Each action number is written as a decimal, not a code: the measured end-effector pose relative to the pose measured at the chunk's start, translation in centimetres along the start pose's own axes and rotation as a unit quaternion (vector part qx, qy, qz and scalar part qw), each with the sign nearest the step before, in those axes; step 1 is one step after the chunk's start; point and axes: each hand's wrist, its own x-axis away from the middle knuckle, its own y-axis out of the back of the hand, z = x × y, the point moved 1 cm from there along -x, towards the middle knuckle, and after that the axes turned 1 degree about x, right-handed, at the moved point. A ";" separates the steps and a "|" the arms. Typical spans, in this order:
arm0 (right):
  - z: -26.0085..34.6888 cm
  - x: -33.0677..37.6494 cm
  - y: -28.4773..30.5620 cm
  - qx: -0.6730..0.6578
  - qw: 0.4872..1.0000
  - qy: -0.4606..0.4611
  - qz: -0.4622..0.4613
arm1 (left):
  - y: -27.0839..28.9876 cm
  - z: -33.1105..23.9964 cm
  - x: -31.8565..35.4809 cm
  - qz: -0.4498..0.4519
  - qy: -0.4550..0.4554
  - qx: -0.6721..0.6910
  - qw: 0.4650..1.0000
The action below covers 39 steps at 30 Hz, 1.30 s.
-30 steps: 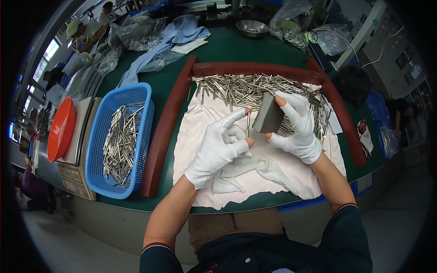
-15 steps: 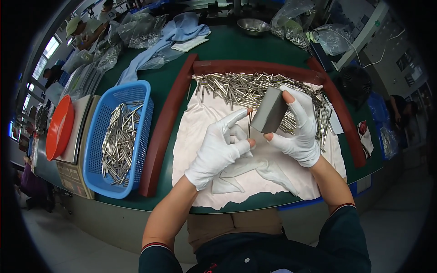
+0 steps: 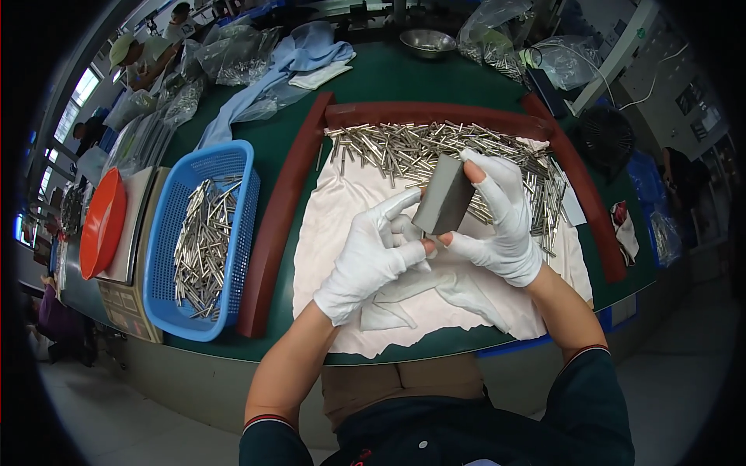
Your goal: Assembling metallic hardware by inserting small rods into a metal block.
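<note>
My right hand (image 3: 505, 225), in a white glove with bare fingertips, grips a dark grey rectangular block (image 3: 444, 194) between thumb and fingers. My left hand (image 3: 369, 252), gloved the same way, pinches a slim metal pin (image 3: 424, 234) lengthwise between thumb and forefinger. Most of that pin is hidden behind the block, which is against it or very close. Beyond both hands, a heap of shiny metal pins (image 3: 396, 151) lies on a pale cloth (image 3: 326, 233). A crumpled white cloth (image 3: 458, 299) rests below my hands.
Dark red padded bars (image 3: 272, 233) border the cloth on the left, back and right. On the left stand a blue basket (image 3: 247, 225) of pins and a scale (image 3: 132, 303) with an orange-red tray (image 3: 105, 225). A metal bowl (image 3: 427, 43) sits at the back.
My right hand has moved the grey block slightly left and down, so it now covers most of the pin. My left hand has hardly moved.
</note>
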 end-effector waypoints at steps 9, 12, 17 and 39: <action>-1.3 0.6 0.9 0.042 0.997 -0.064 0.004 | 0.7 -0.3 0.2 -0.022 -0.014 -0.129 0.991; -1.0 0.8 0.2 0.035 0.998 -0.050 0.003 | 0.6 -0.3 0.4 -0.020 0.009 -0.100 0.995; -0.3 0.3 -0.3 0.019 0.999 -0.027 0.005 | 0.7 0.2 0.1 -0.013 0.004 -0.105 0.994; -1.5 1.1 0.6 0.031 0.991 -0.125 -0.030 | 2.0 0.6 -0.6 0.076 -0.005 0.023 0.997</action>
